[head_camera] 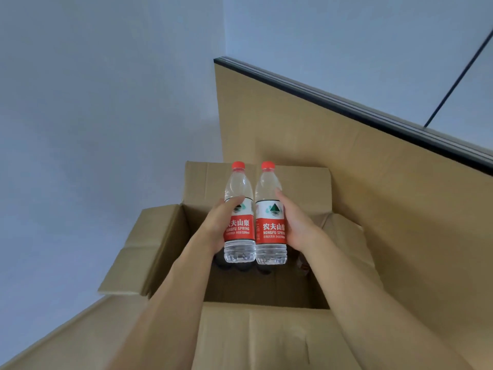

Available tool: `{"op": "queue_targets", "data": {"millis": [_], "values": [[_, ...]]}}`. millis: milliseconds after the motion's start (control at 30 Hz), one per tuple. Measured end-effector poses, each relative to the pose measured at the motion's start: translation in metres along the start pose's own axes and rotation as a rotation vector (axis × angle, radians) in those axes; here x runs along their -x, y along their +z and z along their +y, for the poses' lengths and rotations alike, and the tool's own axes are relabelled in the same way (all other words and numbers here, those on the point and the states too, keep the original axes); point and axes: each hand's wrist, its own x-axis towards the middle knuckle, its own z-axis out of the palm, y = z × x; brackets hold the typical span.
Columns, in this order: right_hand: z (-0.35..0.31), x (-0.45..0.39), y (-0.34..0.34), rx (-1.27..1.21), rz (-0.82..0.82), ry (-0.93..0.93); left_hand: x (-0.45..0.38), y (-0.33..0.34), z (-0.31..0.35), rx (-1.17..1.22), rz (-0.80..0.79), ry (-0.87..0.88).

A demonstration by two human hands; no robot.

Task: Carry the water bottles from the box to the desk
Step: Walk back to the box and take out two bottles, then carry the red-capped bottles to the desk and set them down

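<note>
The left hand (pixel 218 222) and right hand (pixel 296 225) each grip a bottle, fingers curled round the labels. Both bottles, left bottle (pixel 238 236) and right bottle (pixel 270 236), hang above the open box (pixel 266 335). Next, probably, carry them to the desk.

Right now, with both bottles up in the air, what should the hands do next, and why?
Probably carry them away toward the desk. The left hand grips one bottle, the right hand the other bottle, both upright and already above the open box.
</note>
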Motion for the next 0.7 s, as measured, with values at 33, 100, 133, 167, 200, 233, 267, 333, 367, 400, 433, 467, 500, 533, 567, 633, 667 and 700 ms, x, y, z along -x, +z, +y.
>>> {"op": "queue_targets", "data": {"millis": [33,100,133,167,200,233,267,333,367,400,433,467,500,533,567,633,667,700], "values": [[-0.002,0.0,0.0,0.024,-0.022,0.01,0.003,0.001,-0.002,0.023,0.011,0.008],[-0.005,-0.001,0.002,0.081,-0.063,0.032,0.008,0.001,-0.006,0.039,0.057,0.039],[-0.006,-0.001,0.003,0.107,-0.087,0.042,0.012,0.001,-0.008,0.047,0.088,0.057],[-0.007,-0.002,0.006,0.128,-0.111,0.053,0.016,-0.001,-0.01,0.062,0.114,0.073],[-0.007,-0.003,0.009,0.147,-0.133,0.065,0.021,-0.003,-0.013,0.087,0.138,0.09],[-0.006,-0.004,0.013,0.168,-0.155,0.079,0.027,-0.005,-0.016,0.111,0.165,0.106],[-0.004,-0.005,0.018,0.19,-0.179,0.091,0.033,-0.009,-0.019,0.129,0.197,0.123],[0.002,-0.005,0.03,0.231,-0.238,0.119,0.048,-0.017,-0.026,0.163,0.262,0.151],[0.007,-0.005,0.037,0.252,-0.268,0.138,0.056,-0.022,-0.029,0.181,0.293,0.164],[0.011,-0.004,0.045,0.272,-0.296,0.157,0.064,-0.028,-0.032,0.195,0.323,0.176],[0.017,-0.004,0.053,0.292,-0.324,0.175,0.073,-0.034,-0.034,0.206,0.353,0.188],[0.023,-0.003,0.061,0.312,-0.352,0.189,0.082,-0.04,-0.036,0.211,0.383,0.194],[0.03,-0.002,0.069,0.33,-0.383,0.205,0.092,-0.047,-0.039,0.218,0.411,0.192],[0.036,-0.001,0.079,0.344,-0.417,0.224,0.102,-0.054,-0.041,0.236,0.432,0.187],[0.043,0.001,0.089,0.357,-0.45,0.24,0.114,-0.06,-0.044,0.265,0.448,0.186],[0.058,0.007,0.11,0.39,-0.508,0.262,0.14,-0.075,-0.048,0.301,0.48,0.201],[0.065,0.011,0.121,0.407,-0.536,0.272,0.154,-0.083,-0.051,0.308,0.5,0.21],[0.073,0.016,0.133,0.424,-0.564,0.283,0.168,-0.091,-0.054,0.314,0.522,0.221]]}}
